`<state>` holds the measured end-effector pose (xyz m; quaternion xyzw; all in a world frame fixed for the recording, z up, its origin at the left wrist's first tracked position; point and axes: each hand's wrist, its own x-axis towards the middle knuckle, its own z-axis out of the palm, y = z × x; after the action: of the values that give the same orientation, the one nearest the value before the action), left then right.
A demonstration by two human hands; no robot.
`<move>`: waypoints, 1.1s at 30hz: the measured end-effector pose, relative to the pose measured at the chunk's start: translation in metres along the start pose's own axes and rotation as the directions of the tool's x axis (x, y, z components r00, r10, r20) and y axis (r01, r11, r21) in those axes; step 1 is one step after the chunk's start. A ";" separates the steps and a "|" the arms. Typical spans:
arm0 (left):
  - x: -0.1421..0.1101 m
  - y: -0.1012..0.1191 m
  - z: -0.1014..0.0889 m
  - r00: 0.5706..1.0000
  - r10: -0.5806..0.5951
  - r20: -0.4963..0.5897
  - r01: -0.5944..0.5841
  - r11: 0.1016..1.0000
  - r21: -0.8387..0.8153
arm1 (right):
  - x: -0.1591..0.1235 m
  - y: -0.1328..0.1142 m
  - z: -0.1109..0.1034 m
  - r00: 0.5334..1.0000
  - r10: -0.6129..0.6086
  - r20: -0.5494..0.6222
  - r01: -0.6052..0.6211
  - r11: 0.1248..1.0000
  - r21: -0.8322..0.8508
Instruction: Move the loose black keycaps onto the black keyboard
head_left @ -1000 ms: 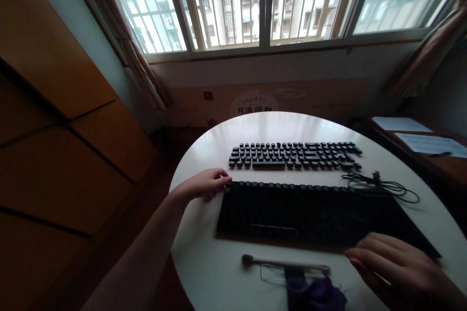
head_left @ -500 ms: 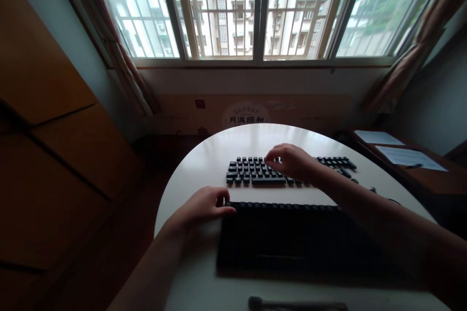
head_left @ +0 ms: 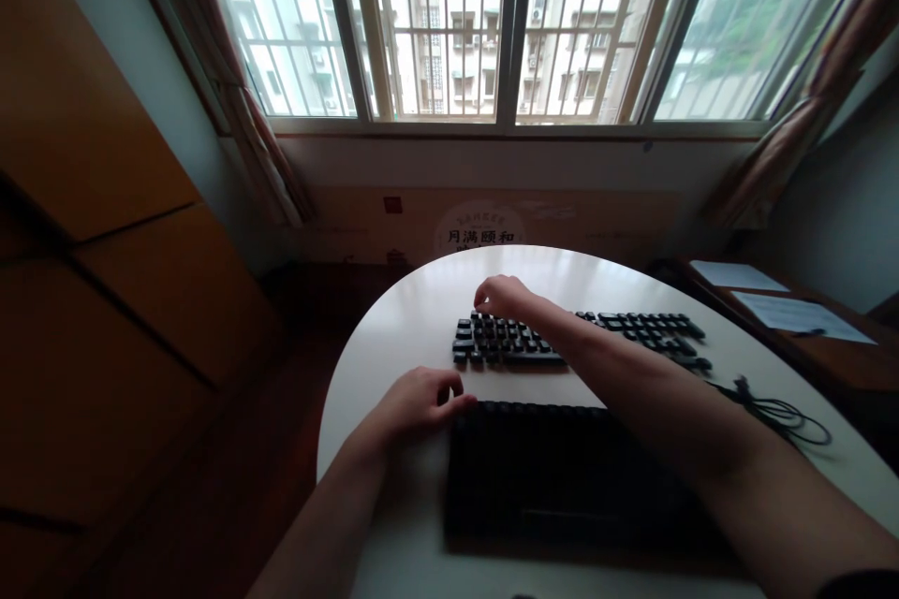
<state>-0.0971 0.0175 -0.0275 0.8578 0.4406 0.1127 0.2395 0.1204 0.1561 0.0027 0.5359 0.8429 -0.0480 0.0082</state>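
Note:
A black keyboard (head_left: pixel 562 482) lies close to me on the white round table (head_left: pixel 404 323), most of its surface too dark to read. At its far left corner my left hand (head_left: pixel 421 402) rests with bent fingers, thumb and forefinger gripping the corner. Behind it, black keycaps (head_left: pixel 516 337) are laid out in rows, set apart in keyboard order. My right hand (head_left: pixel 504 296) reaches over their far left end, fingertips pinched together at the back row. What those fingertips hold, if anything, is hidden. The right forearm covers part of the rows and the keyboard's right side.
A coiled black cable (head_left: pixel 787 416) lies at the table's right. Beyond it, a brown surface carries papers (head_left: pixel 804 316) and a dark pen (head_left: pixel 811 332). A printed box or board (head_left: pixel 414 220) stands under the barred window (head_left: pixel 449 28). Wooden cabinets (head_left: pixel 133 281) are to the left.
My right hand has moved left along the back row of keycaps to its far left end. The left hand stays at the keyboard's corner. The view has shifted slightly, bringing the cable into sight.

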 end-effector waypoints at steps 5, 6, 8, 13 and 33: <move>0.000 -0.001 0.001 1.000 0.021 -0.018 -0.021 1.000 -0.006 | 0.008 0.002 0.005 0.999 0.007 0.052 -0.008 1.000 0.019; 0.000 0.000 0.001 1.000 0.020 -0.022 -0.020 1.000 -0.005 | 0.009 0.002 0.006 0.998 0.007 0.058 -0.008 1.000 0.020; -0.001 0.001 0.001 1.000 0.014 -0.025 -0.014 1.000 -0.004 | 0.011 0.003 0.008 0.998 0.003 0.068 -0.005 1.000 0.020; -0.001 0.002 0.000 1.000 0.010 -0.025 -0.010 1.000 -0.003 | 0.016 0.002 0.012 0.999 -0.002 0.052 0.002 1.000 0.007; -0.002 0.004 0.002 0.999 -0.024 -0.048 0.023 1.000 -0.010 | -0.025 -0.017 0.001 0.929 -0.037 -0.368 0.085 0.990 0.115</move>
<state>-0.0946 0.0133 -0.0273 0.8484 0.4559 0.1327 0.2343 0.1153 0.1261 0.0047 0.5085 0.8411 -0.0021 -0.1843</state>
